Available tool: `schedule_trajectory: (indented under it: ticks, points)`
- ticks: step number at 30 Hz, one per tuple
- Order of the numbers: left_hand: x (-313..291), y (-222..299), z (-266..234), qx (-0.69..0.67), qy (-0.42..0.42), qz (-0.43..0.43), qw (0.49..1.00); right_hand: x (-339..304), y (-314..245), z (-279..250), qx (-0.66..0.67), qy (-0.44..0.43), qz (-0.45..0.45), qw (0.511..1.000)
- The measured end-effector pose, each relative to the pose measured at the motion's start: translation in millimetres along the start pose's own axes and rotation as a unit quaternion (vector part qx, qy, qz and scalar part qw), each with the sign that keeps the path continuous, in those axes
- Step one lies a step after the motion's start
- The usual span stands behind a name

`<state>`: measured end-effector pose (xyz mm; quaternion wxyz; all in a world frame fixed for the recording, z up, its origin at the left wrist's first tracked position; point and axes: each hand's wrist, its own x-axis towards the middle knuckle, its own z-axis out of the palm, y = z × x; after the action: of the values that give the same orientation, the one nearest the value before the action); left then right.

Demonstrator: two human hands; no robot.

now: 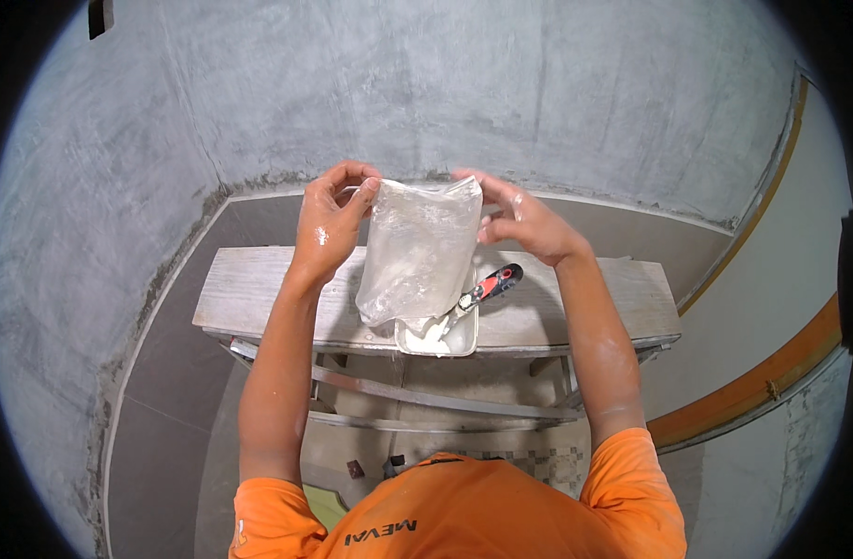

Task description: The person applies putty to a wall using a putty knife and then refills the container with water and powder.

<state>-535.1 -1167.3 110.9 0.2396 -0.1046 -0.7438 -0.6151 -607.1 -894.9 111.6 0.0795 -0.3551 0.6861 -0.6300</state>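
Observation:
A cloudy, white-smeared plastic bag (417,256) hangs upright above the bench. My left hand (335,219) pinches its top left corner between thumb and fingers. Beside the top right corner is my right hand (529,224), slightly blurred, thumb and fingers apart; a fingertip reaches the bag's upper edge. Partly hidden behind the bag's lower end, a white rectangular tub (469,343) holds white paste. A putty knife (493,283) with a black and red handle leans in the tub, its blade in the paste. White smears mark both my hands.
The tub stands at the near edge of a pale wooden bench (613,293). Behind the bench rises a grey plastered wall (398,93) with dark tiles along its base. A lower rail (445,401) crosses beneath the bench. At the right is a curved orange-brown wooden edge (752,391).

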Motion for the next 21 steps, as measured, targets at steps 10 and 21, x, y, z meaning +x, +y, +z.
schedule_trajectory:
  ticks: [10,21]
  points:
    - [-4,-5,6,0.07,0.0,-0.02,0.997,7,1,7,-0.115,0.034,0.022,0.993]
    - [-5,-1,38,0.006,-0.079,-0.016,0.997,11,-4,17,0.002,0.119,-0.013,0.993]
